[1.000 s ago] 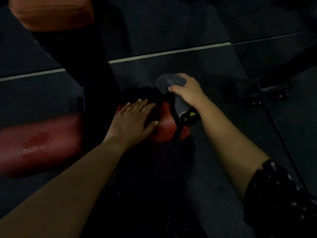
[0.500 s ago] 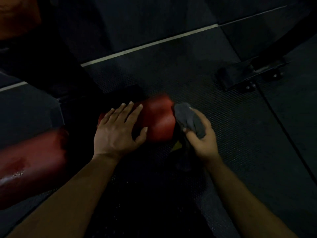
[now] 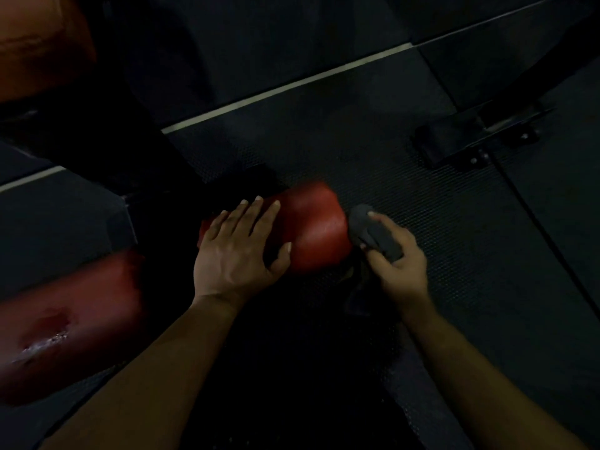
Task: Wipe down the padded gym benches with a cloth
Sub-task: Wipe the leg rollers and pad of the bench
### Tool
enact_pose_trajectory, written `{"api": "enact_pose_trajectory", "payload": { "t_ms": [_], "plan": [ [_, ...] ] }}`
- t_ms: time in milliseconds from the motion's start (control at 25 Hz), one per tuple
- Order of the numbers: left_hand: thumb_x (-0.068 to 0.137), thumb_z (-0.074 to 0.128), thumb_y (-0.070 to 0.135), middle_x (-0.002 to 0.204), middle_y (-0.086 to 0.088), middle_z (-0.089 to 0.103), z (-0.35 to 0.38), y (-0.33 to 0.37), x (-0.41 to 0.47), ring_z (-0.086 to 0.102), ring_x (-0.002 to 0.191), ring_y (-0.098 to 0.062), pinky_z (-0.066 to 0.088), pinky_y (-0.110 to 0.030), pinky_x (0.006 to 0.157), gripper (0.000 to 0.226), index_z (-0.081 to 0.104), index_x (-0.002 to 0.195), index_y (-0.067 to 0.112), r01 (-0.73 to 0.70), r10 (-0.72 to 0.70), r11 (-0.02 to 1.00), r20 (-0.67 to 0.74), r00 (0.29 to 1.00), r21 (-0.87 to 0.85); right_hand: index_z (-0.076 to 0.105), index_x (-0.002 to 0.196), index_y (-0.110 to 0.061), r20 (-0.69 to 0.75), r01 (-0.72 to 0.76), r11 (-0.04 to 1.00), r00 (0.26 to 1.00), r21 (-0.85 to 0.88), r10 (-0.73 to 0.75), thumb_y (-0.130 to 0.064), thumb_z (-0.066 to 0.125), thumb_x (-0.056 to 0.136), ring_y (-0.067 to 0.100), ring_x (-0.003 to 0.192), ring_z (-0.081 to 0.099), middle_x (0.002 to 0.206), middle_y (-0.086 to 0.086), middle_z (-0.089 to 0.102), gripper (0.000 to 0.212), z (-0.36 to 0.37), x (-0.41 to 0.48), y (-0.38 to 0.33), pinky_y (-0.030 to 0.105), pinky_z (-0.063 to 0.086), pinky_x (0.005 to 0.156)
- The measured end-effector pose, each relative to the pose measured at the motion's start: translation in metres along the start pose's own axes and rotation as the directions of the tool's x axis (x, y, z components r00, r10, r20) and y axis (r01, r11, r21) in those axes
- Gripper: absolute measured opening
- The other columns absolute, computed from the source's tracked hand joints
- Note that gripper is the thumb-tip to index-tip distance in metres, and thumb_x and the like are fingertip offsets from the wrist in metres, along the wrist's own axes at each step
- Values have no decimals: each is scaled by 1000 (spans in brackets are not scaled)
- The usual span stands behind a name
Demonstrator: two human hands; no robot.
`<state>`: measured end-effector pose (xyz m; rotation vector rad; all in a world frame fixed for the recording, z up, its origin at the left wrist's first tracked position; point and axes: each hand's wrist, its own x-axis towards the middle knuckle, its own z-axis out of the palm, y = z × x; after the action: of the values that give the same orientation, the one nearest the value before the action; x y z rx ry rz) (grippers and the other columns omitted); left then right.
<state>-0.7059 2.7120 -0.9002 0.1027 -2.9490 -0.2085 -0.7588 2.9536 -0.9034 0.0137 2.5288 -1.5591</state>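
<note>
The left hand (image 3: 237,254), grip released, is lying flat on the rounded red bench pad (image 3: 315,228) while the right hand (image 3: 401,264) is grasping a crumpled grey cloth (image 3: 373,232) in its grip against the pad's right end.

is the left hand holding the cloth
No, the left hand lies flat on the red roller pad, while the right hand grips the grey cloth at the pad's end.
</note>
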Motion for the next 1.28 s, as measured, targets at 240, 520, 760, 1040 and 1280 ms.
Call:
{"api": "enact_pose_trajectory", "payload": {
  "t_ms": [240,520,760,1040,1280],
  "plan": [
    [89,41,53,136,-15,59,1,-2,1,58,124,-33,42,-48,104,64,58,136,15,-2,2,1000,-20,1000,10,59,127,-19,275,124,988,957,-94,-94,-29,56,71,2,112,55,124,2,60,58,18,85,-19,9,38,95],
    [89,39,54,136,-15,59,3,-2,1,58,124,-33,42,-48,104,65,58,136,15,-6,6,1000,-26,1000,17,59,126,-22,374,183,976,919,-117,-128,-8,67,79,3,112,53,124,0,60,50,11,104,-24,14,38,102],
    [88,39,55,135,-14,60,6,-3,0,58,123,-32,42,-48,104,65,59,136,15,-8,9,1000,-43,999,24,53,131,-40,659,454,808,744,-376,-112,-17,72,85,19,123,48,132,3,51,55,44,161,-64,34,37,108],
    [93,51,39,131,-6,64,7,-6,-6,60,122,-25,48,-40,100,40,69,123,19,-280,256,958,-266,929,-56,56,135,-24,929,722,588,317,-366,190,6,66,78,23,121,54,130,3,59,65,72,191,-125,40,41,107],
    [100,39,43,123,-1,69,14,-17,-6,67,112,-23,54,-35,91,43,75,112,23,-356,328,934,-296,897,-44,59,132,-27,973,864,480,218,-155,-79,7,50,82,19,115,47,128,5,49,61,171,131,-153,19,37,95]
  ]
}}
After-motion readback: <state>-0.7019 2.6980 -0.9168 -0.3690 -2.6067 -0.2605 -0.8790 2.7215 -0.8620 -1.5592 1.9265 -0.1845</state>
